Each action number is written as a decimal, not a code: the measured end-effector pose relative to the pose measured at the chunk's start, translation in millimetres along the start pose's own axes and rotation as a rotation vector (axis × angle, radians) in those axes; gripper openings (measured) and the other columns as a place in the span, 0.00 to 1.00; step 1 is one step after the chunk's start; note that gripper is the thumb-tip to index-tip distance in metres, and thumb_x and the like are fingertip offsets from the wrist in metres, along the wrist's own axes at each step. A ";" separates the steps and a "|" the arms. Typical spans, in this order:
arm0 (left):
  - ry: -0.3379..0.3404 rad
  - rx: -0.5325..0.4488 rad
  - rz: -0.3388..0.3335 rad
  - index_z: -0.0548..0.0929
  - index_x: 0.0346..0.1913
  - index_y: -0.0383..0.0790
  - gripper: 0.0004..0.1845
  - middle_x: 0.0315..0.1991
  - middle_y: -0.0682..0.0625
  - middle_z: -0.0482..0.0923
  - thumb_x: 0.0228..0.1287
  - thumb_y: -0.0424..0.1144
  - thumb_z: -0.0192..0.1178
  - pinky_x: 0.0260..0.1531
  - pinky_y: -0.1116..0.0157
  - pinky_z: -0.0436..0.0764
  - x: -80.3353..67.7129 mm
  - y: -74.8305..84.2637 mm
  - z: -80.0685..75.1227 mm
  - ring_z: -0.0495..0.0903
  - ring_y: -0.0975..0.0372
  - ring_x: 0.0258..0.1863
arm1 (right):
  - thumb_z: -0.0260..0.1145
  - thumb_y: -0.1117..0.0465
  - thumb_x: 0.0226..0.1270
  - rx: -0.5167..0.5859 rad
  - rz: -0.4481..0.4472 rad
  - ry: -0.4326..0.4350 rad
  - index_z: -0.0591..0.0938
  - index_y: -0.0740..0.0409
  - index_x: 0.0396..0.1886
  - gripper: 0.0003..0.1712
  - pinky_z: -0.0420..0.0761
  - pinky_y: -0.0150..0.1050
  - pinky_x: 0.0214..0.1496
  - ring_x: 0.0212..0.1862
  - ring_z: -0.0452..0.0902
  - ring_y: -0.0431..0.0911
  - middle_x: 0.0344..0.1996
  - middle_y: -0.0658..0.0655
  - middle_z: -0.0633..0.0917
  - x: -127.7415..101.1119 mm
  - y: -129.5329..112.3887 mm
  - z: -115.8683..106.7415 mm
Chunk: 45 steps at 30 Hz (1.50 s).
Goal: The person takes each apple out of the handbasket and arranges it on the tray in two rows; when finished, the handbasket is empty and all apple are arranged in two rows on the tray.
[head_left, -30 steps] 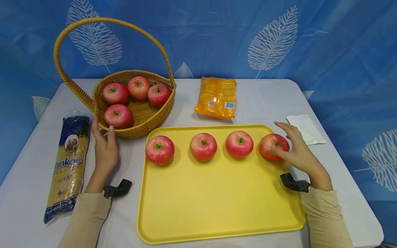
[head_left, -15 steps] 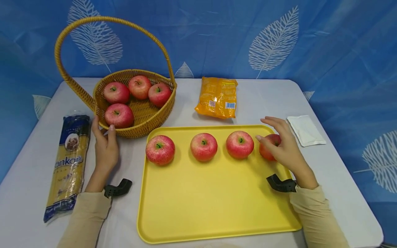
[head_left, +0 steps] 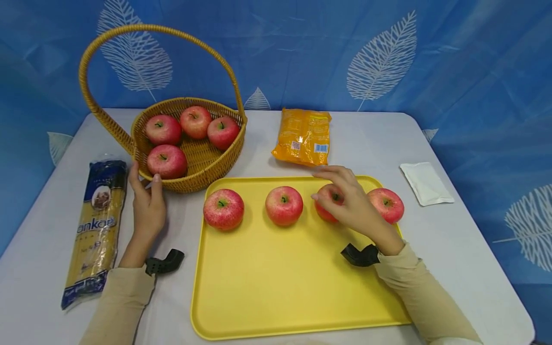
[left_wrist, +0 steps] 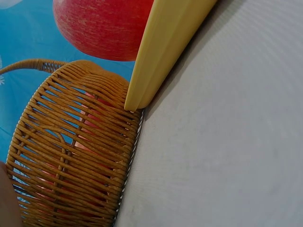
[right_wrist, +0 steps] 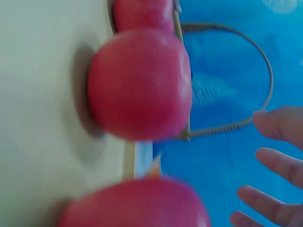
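Now | right hand (head_left: 351,203) spread loosely over third apple (head_left: 326,203) near tray's (head_left: 258,287) far edge, not clasping | left hand (head_left: 146,203) touches basket (head_left: 202,163), fingers straight.

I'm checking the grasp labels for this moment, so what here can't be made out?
- Head view: the right hand covers much of the third apple; finger contact is hidden.
- Right wrist view: motion blur; the fingertips look spread, contact unclear.
- Left wrist view: left hand almost cut off; only the basket wall shows.
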State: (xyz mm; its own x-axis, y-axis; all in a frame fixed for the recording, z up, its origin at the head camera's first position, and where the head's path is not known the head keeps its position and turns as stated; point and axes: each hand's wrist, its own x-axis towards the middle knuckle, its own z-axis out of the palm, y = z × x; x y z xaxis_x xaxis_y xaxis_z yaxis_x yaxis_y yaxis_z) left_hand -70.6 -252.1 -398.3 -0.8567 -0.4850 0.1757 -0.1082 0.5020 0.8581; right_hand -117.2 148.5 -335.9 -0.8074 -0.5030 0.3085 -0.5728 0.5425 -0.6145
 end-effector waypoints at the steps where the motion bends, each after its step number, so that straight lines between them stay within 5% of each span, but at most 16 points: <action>1: 0.001 -0.001 0.001 0.40 0.70 0.54 0.31 0.68 0.39 0.54 0.70 0.52 0.38 0.60 0.44 0.58 0.0 -0.3 -0.3 0.60 0.46 0.64 | 0.67 0.58 0.56 0.006 -0.016 -0.010 0.74 0.51 0.55 0.25 0.64 0.51 0.60 0.62 0.60 0.48 0.58 0.54 0.70 3.5 -3.2 3.6; 10: 0.008 -0.020 0.004 0.41 0.70 0.54 0.31 0.68 0.39 0.54 0.70 0.52 0.39 0.60 0.45 0.60 0.6 -1.6 1.9 0.60 0.46 0.64 | 0.64 0.54 0.58 -0.009 -0.113 -0.081 0.74 0.53 0.55 0.24 0.64 0.48 0.61 0.60 0.62 0.47 0.56 0.54 0.72 36.5 -39.3 32.5; 19: 0.017 -0.014 0.016 0.41 0.70 0.54 0.31 0.66 0.36 0.57 0.70 0.51 0.39 0.59 0.44 0.60 0.3 -4.0 4.0 0.62 0.45 0.62 | 0.58 0.43 0.61 -0.096 -0.049 -0.300 0.67 0.50 0.63 0.32 0.60 0.46 0.66 0.63 0.62 0.47 0.61 0.53 0.69 71.9 -72.7 60.6; 33: 0.003 -0.015 0.042 0.40 0.70 0.53 0.31 0.66 0.36 0.57 0.70 0.49 0.40 0.58 0.44 0.61 2.0 -1.1 5.1 0.62 0.44 0.62 | 0.59 0.45 0.61 0.127 0.053 -0.435 0.67 0.53 0.62 0.32 0.69 0.34 0.60 0.59 0.68 0.43 0.60 0.53 0.72 172.0 -102.8 120.2; 45: 0.005 0.012 0.028 0.39 0.71 0.53 0.32 0.67 0.35 0.56 0.70 0.52 0.38 0.58 0.42 0.60 0.6 -3.7 1.4 0.61 0.43 0.63 | 0.60 0.44 0.59 0.209 0.086 -0.512 0.61 0.51 0.66 0.38 0.67 0.29 0.59 0.62 0.65 0.42 0.61 0.52 0.69 210.7 -114.2 159.2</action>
State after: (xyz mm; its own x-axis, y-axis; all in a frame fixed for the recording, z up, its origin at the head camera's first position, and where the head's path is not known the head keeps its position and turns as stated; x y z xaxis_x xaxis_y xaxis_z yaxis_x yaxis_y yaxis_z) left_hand -71.4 -253.2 -402.0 -0.8568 -0.4743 0.2024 -0.0899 0.5239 0.8470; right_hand -199.4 -126.5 -316.4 -0.6478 -0.7539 -0.1092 -0.4259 0.4773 -0.7686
